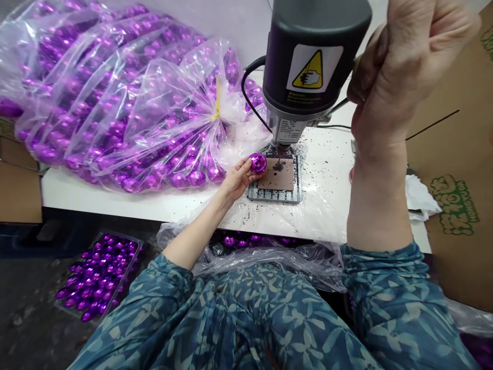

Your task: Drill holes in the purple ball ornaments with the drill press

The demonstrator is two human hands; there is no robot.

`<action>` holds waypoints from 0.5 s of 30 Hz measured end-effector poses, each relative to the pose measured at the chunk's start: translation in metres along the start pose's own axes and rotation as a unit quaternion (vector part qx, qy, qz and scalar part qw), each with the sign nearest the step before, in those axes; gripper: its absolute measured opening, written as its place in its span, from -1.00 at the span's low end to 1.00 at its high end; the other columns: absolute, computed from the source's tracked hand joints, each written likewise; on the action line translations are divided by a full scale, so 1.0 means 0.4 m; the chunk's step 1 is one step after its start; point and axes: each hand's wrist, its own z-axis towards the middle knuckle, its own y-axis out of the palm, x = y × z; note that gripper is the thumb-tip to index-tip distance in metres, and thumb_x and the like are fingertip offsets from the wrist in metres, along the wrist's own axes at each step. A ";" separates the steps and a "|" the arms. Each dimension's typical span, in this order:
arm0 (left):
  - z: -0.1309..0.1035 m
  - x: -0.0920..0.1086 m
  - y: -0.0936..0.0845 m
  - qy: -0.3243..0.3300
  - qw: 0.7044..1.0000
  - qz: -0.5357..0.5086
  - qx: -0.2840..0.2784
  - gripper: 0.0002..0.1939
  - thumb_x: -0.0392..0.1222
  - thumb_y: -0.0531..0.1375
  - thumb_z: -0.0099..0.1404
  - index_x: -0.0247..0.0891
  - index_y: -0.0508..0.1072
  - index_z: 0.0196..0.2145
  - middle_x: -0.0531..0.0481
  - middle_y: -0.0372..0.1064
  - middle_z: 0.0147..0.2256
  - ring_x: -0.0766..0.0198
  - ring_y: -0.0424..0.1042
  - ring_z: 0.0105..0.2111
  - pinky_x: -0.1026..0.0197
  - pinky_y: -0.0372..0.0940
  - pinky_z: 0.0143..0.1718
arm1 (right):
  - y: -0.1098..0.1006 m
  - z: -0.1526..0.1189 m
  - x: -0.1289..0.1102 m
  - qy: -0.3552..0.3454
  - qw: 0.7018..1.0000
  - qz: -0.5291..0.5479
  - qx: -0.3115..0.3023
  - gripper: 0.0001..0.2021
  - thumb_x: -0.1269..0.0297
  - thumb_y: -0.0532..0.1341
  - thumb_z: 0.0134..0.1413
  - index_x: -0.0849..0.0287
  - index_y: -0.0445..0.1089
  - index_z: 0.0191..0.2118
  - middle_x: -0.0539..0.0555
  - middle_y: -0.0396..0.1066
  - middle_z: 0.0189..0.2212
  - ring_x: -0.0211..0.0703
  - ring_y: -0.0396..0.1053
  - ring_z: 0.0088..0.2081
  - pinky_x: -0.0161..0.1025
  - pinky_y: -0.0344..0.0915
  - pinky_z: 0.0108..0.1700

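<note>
Between the thumb and fingers of my left hand (239, 180) is a shiny purple faceted ball (258, 163). I hold it at the left edge of a brown board (280, 174), which lies on the slotted metal base (275, 196) of a small drill press (316, 56). Dark shavings sit on the board beneath the drill bit, and a small hole shows in the board. Raised at the right of the machine, my right hand (404, 61) is closed around the end of the drill press lever (339, 106); the grip itself is mostly hidden by the fingers.
A large tied clear bag (154, 103) of purple balls fills the table's left side. Shavings are scattered over the white table (327, 185). A clear tray (129, 264) of balls stands low at left. Cardboard (454, 169) rises at right, and plastic sheeting (269, 262) hangs over my lap.
</note>
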 end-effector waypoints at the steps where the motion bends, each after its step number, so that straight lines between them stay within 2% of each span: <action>1: 0.002 -0.002 0.003 -0.001 1.000 0.003 0.004 -0.55 0.06 0.56 0.21 -0.18 0.61 -0.05 -0.13 0.67 0.02 0.07 0.65 0.02 -0.03 0.57 0.12 | 0.001 0.000 -0.001 -0.001 1.000 -0.001 0.000 -0.23 -0.59 0.25 -0.31 -0.04 -0.17 -0.64 -0.06 -0.18 -0.74 -0.31 -0.12 -0.69 -0.02 -0.24 -0.54; 5: 0.007 -0.004 0.017 -0.001 1.000 0.016 0.019 -0.57 -0.05 0.53 0.25 -0.17 0.58 0.01 -0.12 0.65 0.07 0.06 0.63 0.09 0.00 0.57 0.13 | 0.008 0.001 -0.004 -0.005 1.000 -0.019 0.015 -0.20 -0.68 0.16 -0.35 -0.01 -0.17 -0.63 -0.07 -0.19 -0.73 -0.33 -0.15 -0.69 -0.01 -0.28 -0.53; 9: 0.009 0.003 0.018 0.007 1.000 0.017 0.014 -0.61 -0.11 0.50 0.28 -0.17 0.57 0.02 -0.11 0.64 0.08 0.07 0.62 0.12 -0.01 0.56 0.16 | 0.010 0.001 0.001 -0.011 0.999 -0.026 0.022 -0.13 -0.75 0.05 -0.41 0.03 -0.27 -0.59 -0.06 -0.27 -0.72 -0.33 -0.15 -0.69 -0.02 -0.27 -0.52; 15: 0.007 0.007 -0.003 0.003 1.000 0.006 0.013 -0.66 -0.01 0.46 0.35 -0.20 0.56 -0.03 -0.14 0.64 0.06 0.05 0.59 0.14 -0.04 0.54 0.21 | 0.006 0.004 0.011 -0.032 0.999 -0.016 0.012 -0.16 -0.58 0.19 -0.24 0.05 -0.30 -0.60 -0.03 -0.24 -0.72 -0.34 -0.15 -0.65 -0.06 -0.26 -0.48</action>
